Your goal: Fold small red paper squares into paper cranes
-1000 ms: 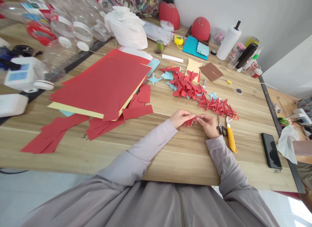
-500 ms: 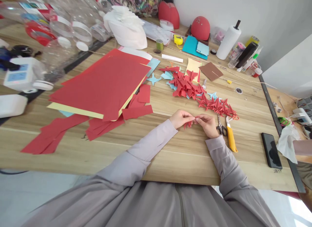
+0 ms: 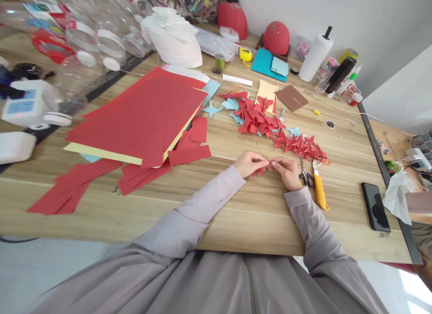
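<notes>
My left hand (image 3: 250, 164) and my right hand (image 3: 286, 171) meet above the wooden table, fingertips pinched together. Between them is a small red paper piece (image 3: 259, 172) with pointed ends, mostly covered by the fingers. Just beyond my hands lies a row of folded red paper stars (image 3: 299, 144), joining a larger heap of folded red paper pieces (image 3: 254, 117). Scissors with black handles (image 3: 306, 177) and a yellow-handled utility knife (image 3: 319, 188) rest close to my right hand. Left of my hands are red paper strips (image 3: 189, 155).
A stack of red sheets (image 3: 141, 120) covers the table's left part. Blue paper stars (image 3: 212, 109) and brown paper (image 3: 292, 98) lie further back. A black phone (image 3: 375, 207) is near the right edge. Clear plastic bottles (image 3: 81, 35) crowd the back left.
The fingers have shifted slightly on the red paper piece, and less of it shows. The whole view has moved a little; the other things lie as before.
</notes>
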A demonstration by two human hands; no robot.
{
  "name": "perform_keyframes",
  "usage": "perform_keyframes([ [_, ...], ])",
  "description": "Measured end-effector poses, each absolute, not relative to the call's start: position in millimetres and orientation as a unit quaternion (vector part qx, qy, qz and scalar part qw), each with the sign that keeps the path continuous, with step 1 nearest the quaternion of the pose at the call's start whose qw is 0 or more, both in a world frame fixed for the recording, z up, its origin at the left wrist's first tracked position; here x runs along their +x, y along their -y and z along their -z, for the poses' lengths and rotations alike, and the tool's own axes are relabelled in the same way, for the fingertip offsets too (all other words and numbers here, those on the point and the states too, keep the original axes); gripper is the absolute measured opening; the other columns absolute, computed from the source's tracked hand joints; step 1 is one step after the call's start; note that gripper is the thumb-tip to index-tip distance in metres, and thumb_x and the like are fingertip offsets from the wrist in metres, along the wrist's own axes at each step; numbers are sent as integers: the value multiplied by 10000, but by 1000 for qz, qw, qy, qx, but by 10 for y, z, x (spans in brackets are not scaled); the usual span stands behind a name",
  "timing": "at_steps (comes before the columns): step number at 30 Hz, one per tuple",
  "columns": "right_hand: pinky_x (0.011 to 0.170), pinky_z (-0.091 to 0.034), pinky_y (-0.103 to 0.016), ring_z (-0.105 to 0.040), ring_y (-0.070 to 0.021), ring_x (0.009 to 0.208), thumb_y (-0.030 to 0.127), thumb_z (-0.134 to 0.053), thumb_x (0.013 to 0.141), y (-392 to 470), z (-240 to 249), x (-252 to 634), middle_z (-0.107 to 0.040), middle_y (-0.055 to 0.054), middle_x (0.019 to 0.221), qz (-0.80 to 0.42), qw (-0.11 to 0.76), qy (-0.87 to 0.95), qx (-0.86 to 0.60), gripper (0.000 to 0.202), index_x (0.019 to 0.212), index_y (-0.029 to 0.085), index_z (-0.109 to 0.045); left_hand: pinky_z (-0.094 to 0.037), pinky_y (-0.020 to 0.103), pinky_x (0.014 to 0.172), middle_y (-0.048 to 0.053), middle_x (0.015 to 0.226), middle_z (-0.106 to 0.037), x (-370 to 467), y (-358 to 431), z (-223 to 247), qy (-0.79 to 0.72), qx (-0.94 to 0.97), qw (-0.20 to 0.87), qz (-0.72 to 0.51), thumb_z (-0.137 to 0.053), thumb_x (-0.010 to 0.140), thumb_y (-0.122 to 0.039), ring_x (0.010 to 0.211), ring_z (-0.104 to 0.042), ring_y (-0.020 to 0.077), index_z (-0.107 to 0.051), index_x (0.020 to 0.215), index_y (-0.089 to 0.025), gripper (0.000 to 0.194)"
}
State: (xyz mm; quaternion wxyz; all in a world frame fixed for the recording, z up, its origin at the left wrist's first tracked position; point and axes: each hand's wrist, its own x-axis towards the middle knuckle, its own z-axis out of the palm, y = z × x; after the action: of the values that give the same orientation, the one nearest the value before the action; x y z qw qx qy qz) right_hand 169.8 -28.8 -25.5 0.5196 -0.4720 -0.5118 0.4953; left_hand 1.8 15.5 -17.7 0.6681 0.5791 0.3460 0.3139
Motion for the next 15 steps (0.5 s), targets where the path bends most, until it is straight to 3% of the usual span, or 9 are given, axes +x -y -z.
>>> perform_keyframes([
  [15, 640, -521, -294, -616, -145, 623, 417, -652, 788, 302, 214, 1694, -686, -6, 682, -482, 511, 537, -468, 216, 771, 209, -706, -375, 191, 386, -6, 438, -582, 20, -147, 152, -358, 576, 664, -314, -647, 709, -267, 372, -497, 81, -675, 639, -103, 180],
])
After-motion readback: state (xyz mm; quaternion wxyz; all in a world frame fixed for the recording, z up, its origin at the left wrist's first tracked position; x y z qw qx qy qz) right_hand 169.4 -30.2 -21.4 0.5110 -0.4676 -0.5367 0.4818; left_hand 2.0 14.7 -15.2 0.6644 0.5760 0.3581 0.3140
